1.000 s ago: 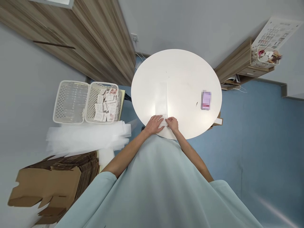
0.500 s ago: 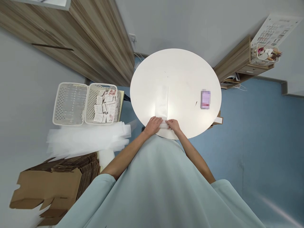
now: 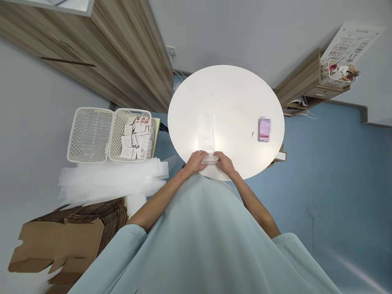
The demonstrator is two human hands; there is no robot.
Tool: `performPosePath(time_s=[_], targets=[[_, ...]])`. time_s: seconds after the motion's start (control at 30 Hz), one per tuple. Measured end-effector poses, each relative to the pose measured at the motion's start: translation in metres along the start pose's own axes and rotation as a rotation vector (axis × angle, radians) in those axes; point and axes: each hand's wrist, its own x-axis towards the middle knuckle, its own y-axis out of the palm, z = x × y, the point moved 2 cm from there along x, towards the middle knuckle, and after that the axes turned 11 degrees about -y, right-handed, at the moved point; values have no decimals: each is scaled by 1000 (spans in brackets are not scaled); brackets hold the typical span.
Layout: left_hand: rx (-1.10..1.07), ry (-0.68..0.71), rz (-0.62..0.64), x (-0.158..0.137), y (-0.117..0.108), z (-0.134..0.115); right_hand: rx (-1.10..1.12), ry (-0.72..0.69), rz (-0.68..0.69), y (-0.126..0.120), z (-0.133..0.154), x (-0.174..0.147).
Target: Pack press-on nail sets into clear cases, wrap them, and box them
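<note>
A narrow strip of thin, whitish translucent foam sheet (image 3: 206,132) lies lengthwise on the round white table (image 3: 241,90). Its near end is folded or rolled into a short bundle close to the table's front edge. My left hand (image 3: 195,162) grips the left end of this bundle, fingers bent over it. At the right end, my right hand (image 3: 225,163) pinches it between thumb and fingers. Whether something lies inside the bundle I cannot make out.
A blurred purple pack (image 3: 264,130) lies on the table's right side. To the left stand two white baskets, one with clear plastic pieces (image 3: 94,130), one with small white packets (image 3: 134,141). Nearer are stacked foam sheets (image 3: 113,179) and flattened cardboard boxes (image 3: 61,241).
My right fingers have shifted slightly upward along the bundle's right end, and the strip's far part lies a little further left. Both hands stay at the near end.
</note>
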Motion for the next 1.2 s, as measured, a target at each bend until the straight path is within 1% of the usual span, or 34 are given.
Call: performPosePath(time_s=[0.1,0.23,0.37,0.53,0.63,0.73,0.8,0.87,0.93,1.0,1.07,1.13,1.2], targets=[[-91,-108,-20,1,-4,2,73,45,-10,-5,-3,6],[-228,-266,-87,4,-4,8,171,87,-67,-11,-1,18],[-333,-447,-171,14,-3,14,177,190,-87,-11,0,33],[-333,-596,-243,32,-3,12,137,246,-151,-6,-7,50],[-303,-631,-263,39,-1,10,114,296,-202,-2,-12,56],[-268,-626,-275,42,2,9,96,348,-209,1,-12,58],[-227,-610,-303,41,1,9,57,351,-213,3,-9,58],[-149,-543,-352,41,-2,6,-11,309,-235,2,-5,58],[-52,-407,-382,42,-8,3,-78,195,-243,1,0,59],[25,-242,-340,45,-14,-2,-129,26,-190,-1,4,62],[63,-107,-239,49,-18,-6,-173,-115,-94,-1,7,64],[69,-37,-145,54,-21,-7,-211,-176,-7,0,6,66],[56,-30,-94,56,-22,-5,-235,-178,28,0,5,65]])
